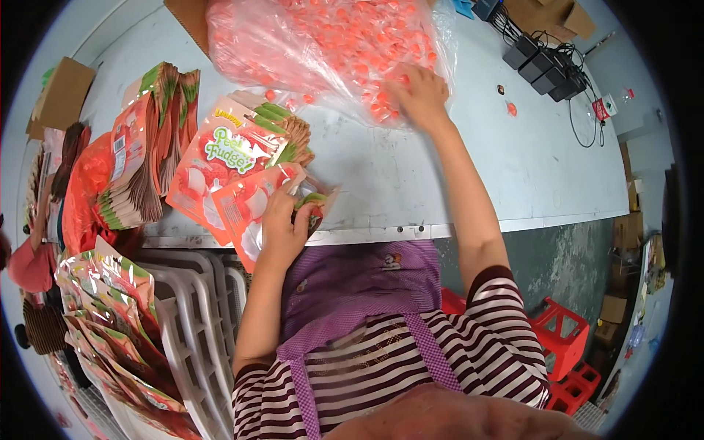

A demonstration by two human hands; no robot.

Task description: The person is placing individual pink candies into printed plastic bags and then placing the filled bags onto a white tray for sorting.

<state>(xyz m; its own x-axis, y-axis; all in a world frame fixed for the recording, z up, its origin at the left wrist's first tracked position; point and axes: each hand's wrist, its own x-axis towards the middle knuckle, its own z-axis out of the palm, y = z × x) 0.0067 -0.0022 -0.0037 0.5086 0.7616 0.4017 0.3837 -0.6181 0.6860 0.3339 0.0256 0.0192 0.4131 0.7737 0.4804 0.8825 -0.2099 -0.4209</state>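
Left hand point(282, 224) pinches a flat pouch point(253, 205) by its top edge at the table point(455, 169) rim; light, limp and slick, it is probably best held there. Right hand point(419, 95) reaches into the clear bag point(293, 37), fingers curled over small orange candies point(381, 110); its clasp cannot be told

Glossy printed plastic pouch point(253, 209) in left hand point(282, 224). Thin clear crinkled plastic bag point(323, 44) under right hand point(419, 95), shiny. Bench point(513, 161) painted, matt, scuffed. Cardboard box point(62, 92) at 10 o'clock, matt. Ribbed white plastic chairs point(194, 308), smooth.
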